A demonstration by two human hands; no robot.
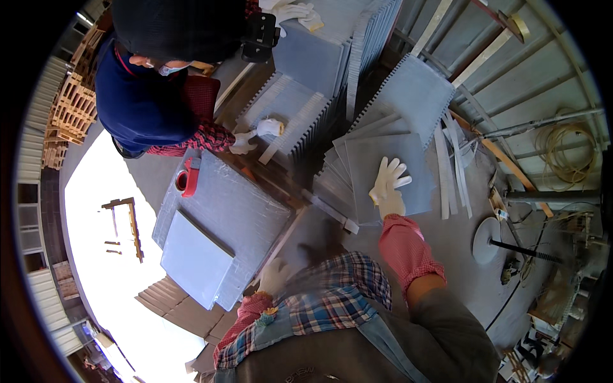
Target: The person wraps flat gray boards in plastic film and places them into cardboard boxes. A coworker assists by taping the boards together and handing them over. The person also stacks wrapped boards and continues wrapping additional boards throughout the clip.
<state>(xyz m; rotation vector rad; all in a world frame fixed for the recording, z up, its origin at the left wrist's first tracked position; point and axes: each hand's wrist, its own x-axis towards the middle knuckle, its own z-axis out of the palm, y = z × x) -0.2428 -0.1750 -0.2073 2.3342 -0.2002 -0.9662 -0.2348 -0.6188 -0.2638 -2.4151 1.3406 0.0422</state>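
Observation:
My right hand (pixel 389 185), in a white work glove with a red checked sleeve guard, lies with fingers spread on the top of several grey flat sheets (pixel 364 156). These sheets are fanned out unevenly and lean on a stack with toothed edges (pixel 415 86). Low in the middle, my left hand (pixel 273 277), also gloved, is beside the near edge of a film-wrapped grey stack (pixel 223 191); its fingers are too blurred to make out. On that wrapped stack rest a loose pale sheet (pixel 195 258) and a red tape dispenser (pixel 187 179).
A co-worker (pixel 150 108) in dark blue bends over toothed-edge stacks (pixel 281 115), gloved hands on the top. Another person's gloves (pixel 294 14) show at the top. Narrow strips (pixel 450 166) lean at right near a round white disc on a rod (pixel 486 240). Wooden pallets (pixel 73 102) stand far left.

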